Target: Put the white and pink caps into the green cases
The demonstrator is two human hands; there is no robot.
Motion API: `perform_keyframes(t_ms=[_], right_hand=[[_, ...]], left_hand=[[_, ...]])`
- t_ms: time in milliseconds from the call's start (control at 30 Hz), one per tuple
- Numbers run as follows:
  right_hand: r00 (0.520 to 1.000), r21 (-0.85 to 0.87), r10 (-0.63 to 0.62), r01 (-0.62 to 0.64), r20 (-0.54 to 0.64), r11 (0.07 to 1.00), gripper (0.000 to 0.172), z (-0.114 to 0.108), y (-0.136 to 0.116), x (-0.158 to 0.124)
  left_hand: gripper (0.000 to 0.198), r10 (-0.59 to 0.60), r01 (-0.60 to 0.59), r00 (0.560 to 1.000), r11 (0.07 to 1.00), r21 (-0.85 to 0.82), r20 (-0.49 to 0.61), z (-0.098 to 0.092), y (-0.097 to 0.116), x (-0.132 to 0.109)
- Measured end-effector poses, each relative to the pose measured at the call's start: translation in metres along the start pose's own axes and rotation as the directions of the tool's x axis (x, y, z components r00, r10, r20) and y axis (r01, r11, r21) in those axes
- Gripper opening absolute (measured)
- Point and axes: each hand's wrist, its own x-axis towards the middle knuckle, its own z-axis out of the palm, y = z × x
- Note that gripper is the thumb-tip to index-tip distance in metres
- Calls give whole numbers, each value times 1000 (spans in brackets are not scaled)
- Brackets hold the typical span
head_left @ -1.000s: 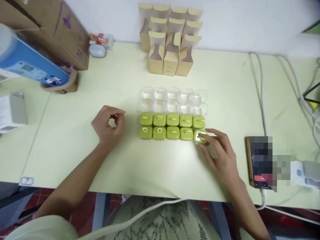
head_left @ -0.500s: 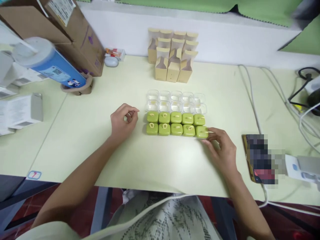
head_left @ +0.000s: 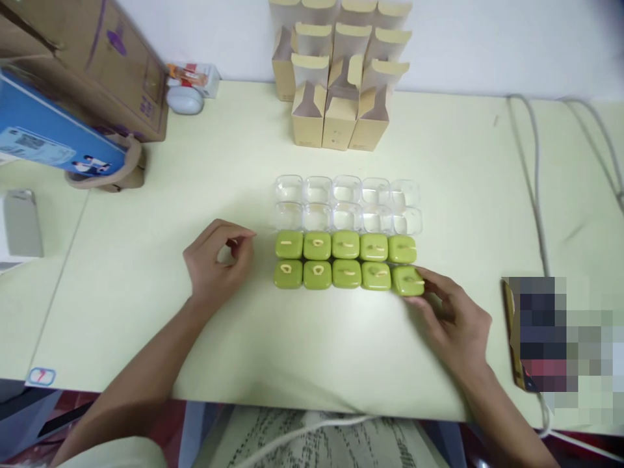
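Two rows of glossy green square caps with small pale-yellow loops on top, such as this green cap (head_left: 346, 274), lie on the pale table. Behind them stand two rows of clear plastic cups (head_left: 347, 188). My right hand (head_left: 455, 325) pinches the green cap (head_left: 407, 281) at the front right corner between thumb and fingers. That cap sits slightly tilted, a little apart from its row. My left hand (head_left: 217, 260) rests on the table left of the caps, thumb and fingertips together, with nothing visible in them.
Open small cardboard boxes (head_left: 336, 123) stand against the back wall. A large carton (head_left: 112, 71), a blue cup (head_left: 53, 130) in a holder and a grey mouse (head_left: 185, 101) are on the left. On the right lie a phone (head_left: 509, 331), partly blurred out, and a cable (head_left: 535, 182).
The view has tilted down and closer. My right hand has shifted the front right cap slightly out of line and tilted it. My left hand stays curled beside the rows.
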Motion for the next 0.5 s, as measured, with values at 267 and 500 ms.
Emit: perform_keyframes(t_ms=[267, 500], right_hand=[[997, 39, -29, 32, -70, 999, 40, 8, 4, 8], [994, 92, -11, 22, -112, 996, 32, 12, 12, 11]], left_hand=[[13, -4, 4, 1000, 999, 41, 7, 8, -9, 5], [18, 36, -38, 999, 998, 58, 40, 15, -17, 7]])
